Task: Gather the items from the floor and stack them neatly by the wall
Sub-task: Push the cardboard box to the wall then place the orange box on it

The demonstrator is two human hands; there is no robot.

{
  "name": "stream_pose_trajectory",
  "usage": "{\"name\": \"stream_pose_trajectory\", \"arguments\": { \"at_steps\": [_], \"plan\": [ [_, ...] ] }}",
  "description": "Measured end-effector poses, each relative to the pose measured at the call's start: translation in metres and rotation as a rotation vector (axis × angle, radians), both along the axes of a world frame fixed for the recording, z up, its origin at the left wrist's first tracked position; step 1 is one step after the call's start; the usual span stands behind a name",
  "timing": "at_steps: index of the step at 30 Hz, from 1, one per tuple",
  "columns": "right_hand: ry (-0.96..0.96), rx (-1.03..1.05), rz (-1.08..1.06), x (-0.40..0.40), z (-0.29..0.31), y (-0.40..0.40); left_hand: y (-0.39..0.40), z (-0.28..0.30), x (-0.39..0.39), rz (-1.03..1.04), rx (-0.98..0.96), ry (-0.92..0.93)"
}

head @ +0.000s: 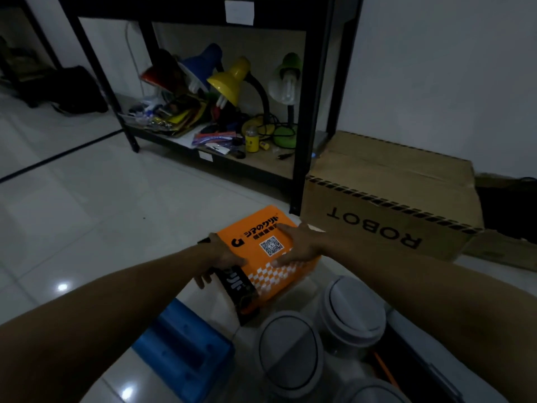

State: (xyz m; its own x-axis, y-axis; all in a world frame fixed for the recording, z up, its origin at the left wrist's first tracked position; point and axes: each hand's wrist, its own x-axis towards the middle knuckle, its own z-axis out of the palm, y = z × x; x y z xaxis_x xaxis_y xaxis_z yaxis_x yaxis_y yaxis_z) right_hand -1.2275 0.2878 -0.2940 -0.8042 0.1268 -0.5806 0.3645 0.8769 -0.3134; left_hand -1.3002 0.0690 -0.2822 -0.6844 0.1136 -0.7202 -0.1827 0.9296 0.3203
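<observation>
Nearest to you, at the bottom of the view, a blue plastic piece (186, 353) lies on the pale tiled floor (87, 205), and beside it stand white round-lidded containers (348, 312), close together. Just beyond them you hold the orange box (270, 257) between both hands. Your left hand (218, 260) wraps the box's near-left black edge, thumb on top and fingers curled down over the side. Your right hand (299, 245) lies flat on the printed top, fingers spread and fairly straight, pressing beside the QR code. Whether the box rests on the floor or is lifted, you cannot tell from this angle. Past your right hand a large cardboard carton (392, 199) printed "ROBOT" sits on the floor against the white wall (450, 82). Left of the carton stands a black metal shelf unit (302, 112); its bottom shelf carries desk lamps with red, blue, yellow (229, 82) and green shades, plus loose clutter.
</observation>
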Motion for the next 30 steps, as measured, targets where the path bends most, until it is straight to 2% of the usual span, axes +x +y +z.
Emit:
{"name": "stream_pose_trajectory", "arguments": {
  "at_steps": [6, 11, 13, 16, 30],
  "plan": [
    [0.067, -0.052, -0.183, 0.003, -0.019, -0.008, 0.008, 0.003, -0.016, 0.019, 0.228, 0.200],
    [0.040, -0.327, -0.247, 0.015, -0.015, 0.003, 0.010, -0.015, -0.001, 0.170, 0.377, 0.119],
    [0.047, -0.280, -0.188, 0.019, -0.017, 0.003, 0.008, -0.022, 0.003, 0.205, 0.429, 0.119],
    [0.162, -0.197, -0.151, 0.022, -0.026, 0.003, 0.007, -0.024, 0.003, 0.223, 0.460, 0.142],
    [0.212, -0.191, -0.168, 0.049, 0.025, 0.033, 0.019, -0.008, 0.034, 0.272, 0.510, 0.189]
  ]
}}
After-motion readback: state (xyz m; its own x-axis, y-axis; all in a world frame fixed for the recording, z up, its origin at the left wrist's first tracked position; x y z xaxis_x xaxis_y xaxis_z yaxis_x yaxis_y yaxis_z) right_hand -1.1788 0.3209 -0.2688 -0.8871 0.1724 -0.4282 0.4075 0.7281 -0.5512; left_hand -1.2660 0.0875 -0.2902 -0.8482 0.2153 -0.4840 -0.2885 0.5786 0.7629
